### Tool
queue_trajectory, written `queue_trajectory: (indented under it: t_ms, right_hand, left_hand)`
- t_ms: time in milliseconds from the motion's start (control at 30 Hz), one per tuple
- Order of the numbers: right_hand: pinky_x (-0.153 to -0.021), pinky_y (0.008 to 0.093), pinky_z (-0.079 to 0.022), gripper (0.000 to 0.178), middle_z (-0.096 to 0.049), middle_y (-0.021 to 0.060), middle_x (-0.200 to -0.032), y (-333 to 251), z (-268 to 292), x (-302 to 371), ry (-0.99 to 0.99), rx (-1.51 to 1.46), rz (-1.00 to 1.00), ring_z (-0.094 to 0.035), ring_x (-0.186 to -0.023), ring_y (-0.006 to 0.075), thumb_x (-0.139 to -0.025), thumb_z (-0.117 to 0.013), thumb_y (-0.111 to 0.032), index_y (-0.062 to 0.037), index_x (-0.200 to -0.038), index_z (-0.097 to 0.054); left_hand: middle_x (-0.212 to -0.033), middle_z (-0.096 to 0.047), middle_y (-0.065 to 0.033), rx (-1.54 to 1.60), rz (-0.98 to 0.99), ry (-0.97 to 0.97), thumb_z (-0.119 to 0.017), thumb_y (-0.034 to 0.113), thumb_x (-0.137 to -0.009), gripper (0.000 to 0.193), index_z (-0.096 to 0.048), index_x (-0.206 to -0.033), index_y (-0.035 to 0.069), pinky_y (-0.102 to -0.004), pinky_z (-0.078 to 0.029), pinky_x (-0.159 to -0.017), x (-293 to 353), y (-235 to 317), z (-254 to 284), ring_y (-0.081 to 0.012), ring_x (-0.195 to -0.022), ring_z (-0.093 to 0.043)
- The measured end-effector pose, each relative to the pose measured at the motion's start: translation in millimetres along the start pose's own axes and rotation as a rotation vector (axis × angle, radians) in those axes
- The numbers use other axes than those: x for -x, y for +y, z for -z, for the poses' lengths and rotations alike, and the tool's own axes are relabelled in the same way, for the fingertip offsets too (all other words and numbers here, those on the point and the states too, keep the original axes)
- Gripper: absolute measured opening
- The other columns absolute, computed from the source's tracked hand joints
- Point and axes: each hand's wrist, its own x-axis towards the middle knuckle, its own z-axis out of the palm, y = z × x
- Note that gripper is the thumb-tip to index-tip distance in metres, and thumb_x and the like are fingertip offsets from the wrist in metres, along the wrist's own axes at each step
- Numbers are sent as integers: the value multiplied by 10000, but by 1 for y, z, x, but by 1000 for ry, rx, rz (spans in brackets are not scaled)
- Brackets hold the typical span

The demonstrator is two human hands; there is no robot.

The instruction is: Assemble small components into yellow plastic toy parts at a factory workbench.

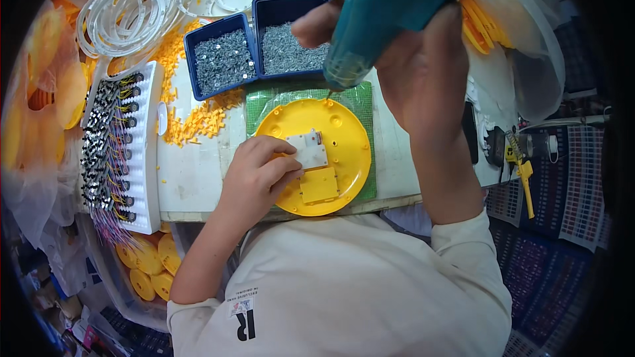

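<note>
A round yellow plastic cover [354,158] lies on a green mat with its posts and inner side facing up. A white plastic box [308,150] sits in its middle, with a yellow rectangular battery compartment [319,186] just nearer to me. My left hand [258,166] has its fingers bent and closed on the left side of the white box. Above the cover's far right side, my right hand [423,73] is wrapped around a teal power screwdriver [387,16]. The tool's bit points down at the cover's far rim; whether it touches is unclear.
Two blue bins [221,59] of small metal screws stand behind the mat. Small yellow parts [202,122] lie scattered to the left, beside a white tray [151,158] of wired components. Clear rings [126,13] are piled at the far left. A yellow tool [524,175] hangs at the right edge.
</note>
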Motion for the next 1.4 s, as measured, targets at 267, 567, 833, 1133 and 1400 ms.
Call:
queue_trajectory:
  t_ms: [267,567,833,1133,1400]
  right_hand:
    - [-894,440,-524,966,-683,235,-1033,7,-17,46,171,-314,-156,-687,-935,322,-1003,-344,-769,95,-1417,-465]
    - [-831,395,-463,977,-640,170,-852,11,-55,92,273,-437,-167,-606,-798,269,-904,-398,-823,58,-1300,-543]
    - [-771,412,-504,760,-651,181,-827,17,-68,106,259,-271,-308,-616,-776,283,-930,-511,-678,41,-1148,-631]
    - [-754,401,-485,896,-646,153,-814,11,-67,102,266,-266,-324,-608,-763,270,-896,-481,-765,49,-1245,-619]
    - [-766,369,-482,1089,-645,134,-832,38,-43,63,255,-350,-28,-599,-750,229,-886,-359,-892,83,-1334,-548]
  left_hand:
    - [-1229,-671,-128,-58,-27,-64,-883,252,-772,523,-676,-1213,63,-469,-501,-1006,-18,2,20,-355,-1167,-638]
    - [-1542,-520,-209,-179,-175,-342,-760,535,-859,877,-513,-1473,-41,-496,-326,-1244,-42,-16,-17,-373,-1484,-443]
    - [-1548,-526,-218,-208,-191,-322,-699,577,-907,847,-533,-1471,-34,-505,-316,-1250,-39,-19,-23,-367,-1504,-426]
    - [-1532,-537,-226,-200,-202,-277,-703,565,-907,835,-544,-1447,-51,-506,-333,-1240,-38,-17,-21,-370,-1493,-438]
    - [-1520,-574,-135,-153,-148,-244,-753,508,-859,759,-588,-1447,57,-535,-356,-1220,4,-10,18,-338,-1452,-503]
